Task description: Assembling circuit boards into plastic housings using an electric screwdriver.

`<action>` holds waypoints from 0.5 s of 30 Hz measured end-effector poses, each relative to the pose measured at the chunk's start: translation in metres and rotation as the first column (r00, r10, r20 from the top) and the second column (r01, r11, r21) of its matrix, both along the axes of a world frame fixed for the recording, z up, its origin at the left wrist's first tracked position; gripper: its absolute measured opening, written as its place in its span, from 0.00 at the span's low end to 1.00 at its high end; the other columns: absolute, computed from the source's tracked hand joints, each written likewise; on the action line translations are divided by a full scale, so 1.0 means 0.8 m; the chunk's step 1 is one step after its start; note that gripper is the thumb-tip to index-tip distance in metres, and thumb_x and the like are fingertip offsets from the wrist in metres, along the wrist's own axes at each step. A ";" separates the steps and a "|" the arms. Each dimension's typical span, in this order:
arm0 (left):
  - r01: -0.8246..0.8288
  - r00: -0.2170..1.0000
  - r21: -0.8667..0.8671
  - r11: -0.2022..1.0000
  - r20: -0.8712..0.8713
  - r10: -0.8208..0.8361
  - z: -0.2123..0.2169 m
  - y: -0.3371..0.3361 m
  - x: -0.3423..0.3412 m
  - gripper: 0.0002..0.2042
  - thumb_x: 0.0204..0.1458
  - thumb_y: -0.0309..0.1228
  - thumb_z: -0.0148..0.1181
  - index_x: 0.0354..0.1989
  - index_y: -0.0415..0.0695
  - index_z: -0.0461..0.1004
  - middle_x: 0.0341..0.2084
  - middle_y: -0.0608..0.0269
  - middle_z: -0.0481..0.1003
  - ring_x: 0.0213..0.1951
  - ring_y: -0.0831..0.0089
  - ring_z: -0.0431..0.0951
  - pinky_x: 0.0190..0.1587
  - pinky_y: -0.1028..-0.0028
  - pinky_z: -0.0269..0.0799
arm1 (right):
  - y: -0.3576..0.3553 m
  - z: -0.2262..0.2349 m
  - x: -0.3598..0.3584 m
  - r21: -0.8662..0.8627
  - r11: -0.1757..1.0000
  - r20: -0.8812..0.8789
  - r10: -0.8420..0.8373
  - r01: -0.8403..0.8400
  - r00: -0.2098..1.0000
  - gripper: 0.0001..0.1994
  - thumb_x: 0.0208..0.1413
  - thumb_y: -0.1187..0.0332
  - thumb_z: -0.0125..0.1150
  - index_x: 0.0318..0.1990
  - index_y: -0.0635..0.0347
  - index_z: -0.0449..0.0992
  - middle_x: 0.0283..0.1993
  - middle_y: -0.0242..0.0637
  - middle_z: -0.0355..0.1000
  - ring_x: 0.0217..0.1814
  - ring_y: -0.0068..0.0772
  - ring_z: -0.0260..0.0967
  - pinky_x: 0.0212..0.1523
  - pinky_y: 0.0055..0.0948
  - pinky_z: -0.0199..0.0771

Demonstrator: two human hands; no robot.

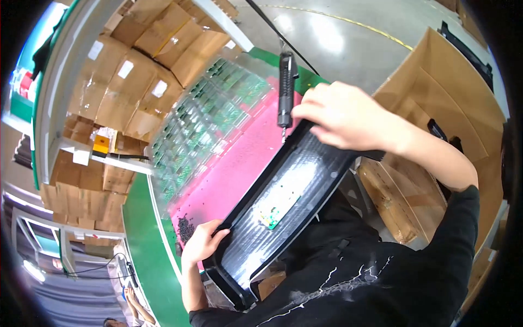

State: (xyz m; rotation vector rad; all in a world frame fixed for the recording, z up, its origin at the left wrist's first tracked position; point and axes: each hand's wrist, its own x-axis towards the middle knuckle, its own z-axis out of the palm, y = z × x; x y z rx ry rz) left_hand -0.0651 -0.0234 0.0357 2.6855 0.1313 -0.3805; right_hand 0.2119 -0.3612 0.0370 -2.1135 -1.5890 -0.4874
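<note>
Harsh white glare on black panel (pixel 289 191)

We see brown cartons (pixel 128 76) stacked high on the left, several bearing white labels (pixel 125 69). Below them, a yellow-orange block (pixel 101 144) sits just beside a white beam (pixel 131 164). Lower down, we find a lit lamp (pixel 34 271), pleated greyish curtains (pixel 71 300) and a co-worker's forearm (pixel 144 313). At the top, we notice a yellow line (pixel 354 24) crossing glossy grey floor (pixel 354 60).
</note>
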 end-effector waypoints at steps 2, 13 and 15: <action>0.020 0.998 -0.057 0.998 0.067 -0.016 -0.007 0.001 -0.002 0.13 0.56 0.29 0.62 0.43 0.32 0.73 0.32 0.40 0.75 0.37 0.41 0.76 0.38 0.60 0.71 | 0.038 -0.002 -0.001 -0.134 0.991 0.006 -0.007 0.008 1.000 0.18 0.57 0.59 0.59 0.51 0.60 0.71 0.39 0.41 0.75 0.50 0.41 0.72 0.49 0.41 0.72; -0.109 0.938 -0.115 0.987 0.316 0.141 -0.018 0.005 -0.049 0.17 0.46 0.18 0.62 0.48 0.37 0.76 0.34 0.51 0.75 0.35 0.58 0.77 0.40 0.70 0.74 | 0.122 0.014 0.048 0.218 0.964 -0.683 0.264 -0.154 0.681 0.20 0.67 0.58 0.52 0.57 0.65 0.67 0.48 0.42 0.75 0.51 0.29 0.73 0.51 0.30 0.73; -0.166 0.884 -0.097 0.981 0.426 0.192 -0.014 0.004 -0.077 0.19 0.43 0.15 0.62 0.47 0.37 0.77 0.34 0.51 0.76 0.35 0.59 0.78 0.40 0.70 0.73 | 0.096 0.031 0.053 0.312 0.950 -0.554 0.192 -0.012 0.810 0.17 0.63 0.60 0.55 0.51 0.64 0.72 0.44 0.42 0.75 0.49 0.30 0.73 0.51 0.31 0.72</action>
